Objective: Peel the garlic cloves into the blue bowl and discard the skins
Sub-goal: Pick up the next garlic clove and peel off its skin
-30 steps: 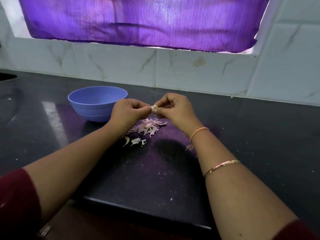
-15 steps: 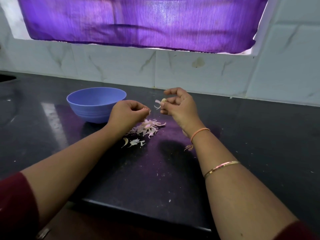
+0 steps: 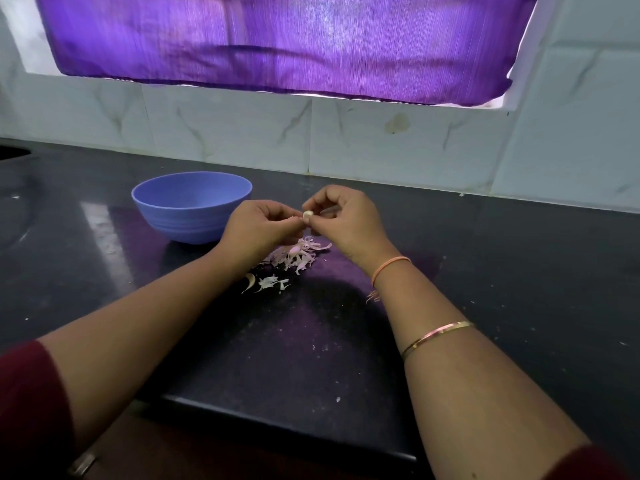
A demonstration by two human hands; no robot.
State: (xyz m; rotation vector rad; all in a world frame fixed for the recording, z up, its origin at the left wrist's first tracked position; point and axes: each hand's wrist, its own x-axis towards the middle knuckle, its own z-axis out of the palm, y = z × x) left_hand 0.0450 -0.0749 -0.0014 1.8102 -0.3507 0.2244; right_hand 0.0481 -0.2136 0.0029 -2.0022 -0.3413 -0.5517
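Left hand (image 3: 258, 225) and right hand (image 3: 346, 220) pinch one garlic clove (image 3: 308, 214) with curled fingers (image 3: 322, 199). One blue bowl (image 3: 192, 216) stands left, one skin pile (image 3: 298, 255) nearer

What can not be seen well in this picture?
Head view:
- Bowl bottom: hidden by its near wall; contents unknown.
- Clove: tiny, mostly covered by fingers of left hand and right hand; remaining skin unclear.
- Skins: partly behind the left hand.

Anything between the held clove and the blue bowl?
No object. Left hand and right hand pinch the garlic clove; only the left hand itself lies between it and the blue bowl, mouth uncovered.
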